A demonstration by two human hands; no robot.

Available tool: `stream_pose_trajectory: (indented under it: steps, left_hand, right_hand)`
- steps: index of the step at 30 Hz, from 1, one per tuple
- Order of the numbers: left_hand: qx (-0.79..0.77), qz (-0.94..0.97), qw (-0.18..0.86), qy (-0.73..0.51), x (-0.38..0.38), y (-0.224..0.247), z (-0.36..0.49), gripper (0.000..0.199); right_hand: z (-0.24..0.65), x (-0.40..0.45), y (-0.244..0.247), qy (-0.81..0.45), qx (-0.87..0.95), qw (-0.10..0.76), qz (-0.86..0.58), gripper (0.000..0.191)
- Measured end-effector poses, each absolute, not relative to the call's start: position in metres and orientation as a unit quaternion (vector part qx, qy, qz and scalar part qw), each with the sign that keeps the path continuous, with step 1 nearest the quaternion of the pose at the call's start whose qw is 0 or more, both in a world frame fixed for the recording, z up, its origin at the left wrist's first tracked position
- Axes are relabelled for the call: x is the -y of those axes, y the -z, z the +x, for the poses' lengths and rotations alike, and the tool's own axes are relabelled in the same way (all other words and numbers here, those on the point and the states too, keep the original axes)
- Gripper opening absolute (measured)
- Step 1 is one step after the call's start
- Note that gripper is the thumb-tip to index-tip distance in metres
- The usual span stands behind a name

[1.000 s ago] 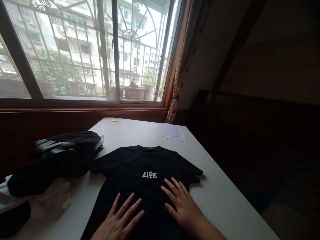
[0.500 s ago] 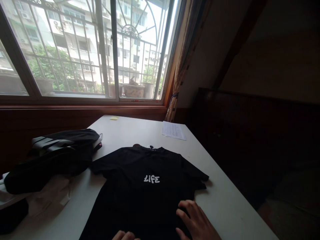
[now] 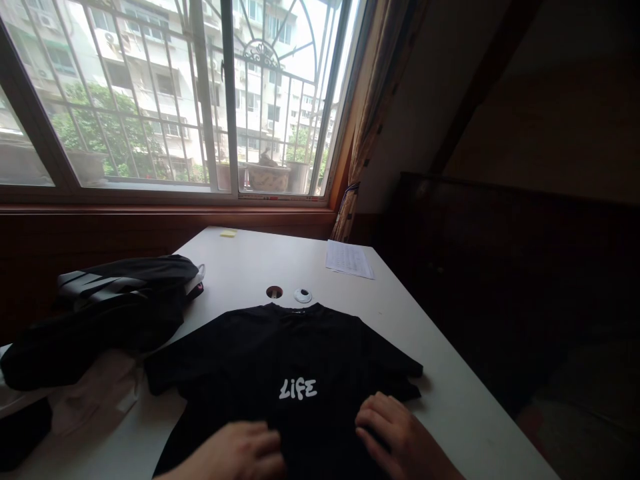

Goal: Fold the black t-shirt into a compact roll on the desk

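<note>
A black T-shirt [image 3: 240,360] with short sleeves lies spread on the white table, its collar toward the window and white "Life" lettering [image 3: 299,389] on its front. Over the lower left of the shirt is my left hand [image 3: 240,453], slightly blurred, fingers bent and a little apart, no cloth visibly pinched. My right hand [image 3: 387,430] rests on the shirt's right side, below the sleeve. Its fingers are curved, with the thumb held away from them. The shirt's bottom hem lies outside the view.
A heap of dark and white clothes [image 3: 115,307] lies on the left of the white table [image 3: 450,407]. Beyond the collar are a round cable hole [image 3: 274,292] and a white round cover [image 3: 303,295]. Printed sheets [image 3: 349,259] and a yellow note [image 3: 229,233] lie farther back.
The shirt has slid toward me, uncovering the hole and cover, and its left sleeve reaches farther out. My left hand has come farther forward into view. The right hand's fingers have drawn closer together.
</note>
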State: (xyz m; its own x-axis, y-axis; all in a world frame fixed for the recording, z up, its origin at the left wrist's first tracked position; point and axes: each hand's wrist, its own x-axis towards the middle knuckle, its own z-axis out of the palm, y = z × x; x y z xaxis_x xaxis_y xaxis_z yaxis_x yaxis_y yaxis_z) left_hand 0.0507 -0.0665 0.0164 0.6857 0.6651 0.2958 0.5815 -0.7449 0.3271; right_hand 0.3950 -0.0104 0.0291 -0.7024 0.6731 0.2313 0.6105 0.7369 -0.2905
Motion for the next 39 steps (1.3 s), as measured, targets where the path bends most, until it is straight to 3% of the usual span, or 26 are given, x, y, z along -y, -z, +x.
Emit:
stream_pose_trajectory:
  steps: [5, 9, 13, 17, 21, 25, 39]
  left_hand:
    - [-0.539, 0.809, 0.086, -0.217, -0.032, -0.048, 0.003, 0.019]
    - [-0.644, 0.737, 0.1, -0.179, -0.102, -0.039, -0.028, 0.03]
    - [-0.673, 0.714, 0.127, -0.146, -0.138, -0.021, -0.031, 0.035]
    - [-0.671, 0.716, 0.152, -0.122, -0.156, -0.011, -0.025, 0.033]
    - [-0.663, 0.722, 0.153, -0.128, -0.165, -0.009, -0.025, 0.015]
    - [-0.661, 0.723, 0.113, -0.166, -0.162, -0.01, -0.027, 0.011]
    - [-0.64, 0.741, 0.034, -0.2, -0.165, 0.005, -0.05, 0.016]
  right_hand:
    - [0.368, -0.058, -0.038, -0.155, 0.855, 0.237, -0.435, 0.013]
    - [0.336, -0.122, -0.032, -0.161, 0.8, 0.27, -0.511, 0.01]
    - [0.307, -0.172, -0.016, -0.137, 0.76, 0.267, -0.576, 0.024]
    - [0.282, -0.202, 0.002, -0.129, 0.742, 0.239, -0.612, 0.039]
    - [0.268, -0.218, 0.013, -0.119, 0.75, 0.24, -0.605, 0.018]
    - [0.264, -0.226, 0.018, -0.085, 0.761, 0.282, -0.579, 0.006]
    - [0.267, -0.236, 0.016, 0.004, 0.805, 0.33, -0.493, 0.007]
